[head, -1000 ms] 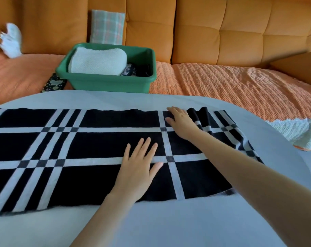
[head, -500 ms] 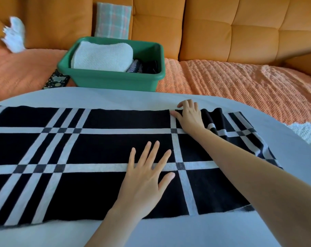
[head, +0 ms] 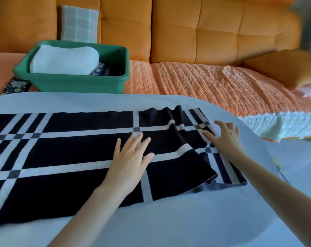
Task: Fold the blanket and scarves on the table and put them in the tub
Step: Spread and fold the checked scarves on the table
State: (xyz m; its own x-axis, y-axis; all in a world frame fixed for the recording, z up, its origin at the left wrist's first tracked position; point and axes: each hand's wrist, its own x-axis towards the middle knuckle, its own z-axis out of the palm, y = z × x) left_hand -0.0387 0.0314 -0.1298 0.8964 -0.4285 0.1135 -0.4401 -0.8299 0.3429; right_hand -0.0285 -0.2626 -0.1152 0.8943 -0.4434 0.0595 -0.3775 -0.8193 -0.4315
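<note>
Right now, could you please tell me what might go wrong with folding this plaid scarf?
The black-and-white scarf is rippled beside the right hand; folding now may trap creases. Its right end lies close to the rounded edge of the table and could slide off. The green tub is mostly filled by the white blanket, leaving little room.

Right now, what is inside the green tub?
In the green tub lies a folded white blanket, and beside it a dark striped cloth. Anything under them, and the tub's floor, is covered.
</note>
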